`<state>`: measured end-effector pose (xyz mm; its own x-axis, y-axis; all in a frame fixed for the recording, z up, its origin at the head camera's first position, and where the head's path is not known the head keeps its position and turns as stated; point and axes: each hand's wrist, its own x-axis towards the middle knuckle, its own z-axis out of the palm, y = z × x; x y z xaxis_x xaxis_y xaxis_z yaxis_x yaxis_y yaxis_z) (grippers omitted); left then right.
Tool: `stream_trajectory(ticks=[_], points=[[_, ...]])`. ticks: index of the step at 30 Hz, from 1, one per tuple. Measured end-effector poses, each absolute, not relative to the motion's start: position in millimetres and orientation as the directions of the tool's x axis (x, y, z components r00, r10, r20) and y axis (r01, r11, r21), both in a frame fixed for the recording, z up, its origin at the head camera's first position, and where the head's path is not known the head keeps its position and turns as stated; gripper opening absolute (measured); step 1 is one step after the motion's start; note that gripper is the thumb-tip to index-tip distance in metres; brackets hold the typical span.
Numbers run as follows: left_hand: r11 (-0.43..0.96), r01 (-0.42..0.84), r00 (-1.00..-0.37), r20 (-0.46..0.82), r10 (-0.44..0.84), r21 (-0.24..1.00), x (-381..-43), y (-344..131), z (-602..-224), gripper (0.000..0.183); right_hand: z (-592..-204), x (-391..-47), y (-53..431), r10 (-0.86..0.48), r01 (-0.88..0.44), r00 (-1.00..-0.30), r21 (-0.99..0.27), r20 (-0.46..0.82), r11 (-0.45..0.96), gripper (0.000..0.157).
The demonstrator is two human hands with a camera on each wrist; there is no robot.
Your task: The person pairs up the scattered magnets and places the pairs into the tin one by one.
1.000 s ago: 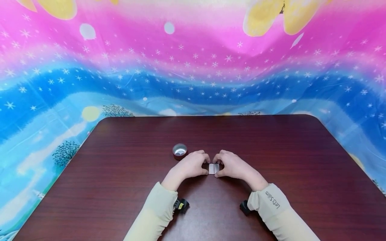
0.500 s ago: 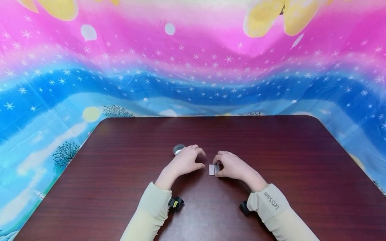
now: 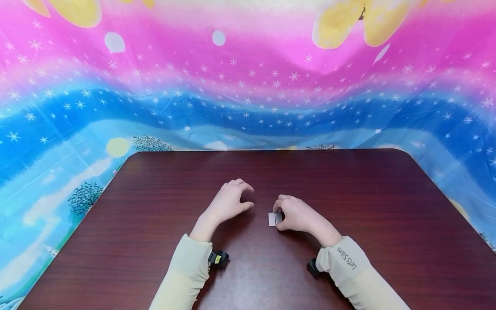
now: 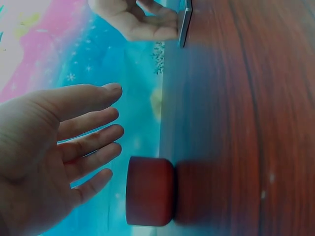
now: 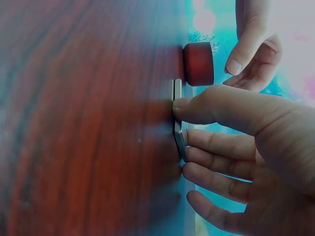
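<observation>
A small, flat silver piece made of two panels with a dark line between them [image 3: 271, 219] lies on the table near the middle. My right hand [image 3: 298, 215] pinches its right-hand panel between thumb and fingers. Seen edge-on in the right wrist view, the thin silver piece [image 5: 178, 91] bends slightly along its length. My left hand [image 3: 228, 200] is off to the left with fingers relaxed and nothing in its grasp. Beyond its fingers in the left wrist view stands a short, round, dark red container [image 4: 150, 191], which the left hand hides in the head view.
The dark reddish-brown wooden table [image 3: 348, 181] has a rounded far edge. Behind it hangs a pink and blue cloth [image 3: 248, 86] printed with snowflakes and butterfly shapes. A black wrist camera [image 3: 219, 258] sits under the left sleeve, and another [image 3: 313, 268] under the right.
My left hand has let go of the silver piece's left panel and moved left and away, covering the round container. The right hand keeps its pinch in nearly the same place.
</observation>
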<state>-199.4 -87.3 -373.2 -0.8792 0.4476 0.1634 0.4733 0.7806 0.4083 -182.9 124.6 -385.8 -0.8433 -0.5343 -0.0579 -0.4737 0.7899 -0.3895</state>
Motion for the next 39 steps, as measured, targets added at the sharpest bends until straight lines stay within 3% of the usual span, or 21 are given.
stream_trajectory(ticks=[15,21,39], points=[[0.798,0.391,-0.920,0.157,0.360,0.458,-204.2,-110.4,-382.1,0.043,-386.3,-182.0,124.5,-0.545,-0.492,-0.837,-0.371,-0.046,0.788,0.024],[0.784,0.360,-0.932,0.151,0.331,0.506,-208.9,-118.4,-388.6,0.053,-385.1,-182.3,124.3,-0.528,-0.469,-0.846,-0.377,-0.066,0.799,0.031],[0.691,0.326,-0.935,0.110,0.339,0.645,-218.3,-135.2,-402.6,0.061,-383.5,-182.8,121.7,-0.531,-0.474,-0.845,-0.369,-0.064,0.799,0.027]])
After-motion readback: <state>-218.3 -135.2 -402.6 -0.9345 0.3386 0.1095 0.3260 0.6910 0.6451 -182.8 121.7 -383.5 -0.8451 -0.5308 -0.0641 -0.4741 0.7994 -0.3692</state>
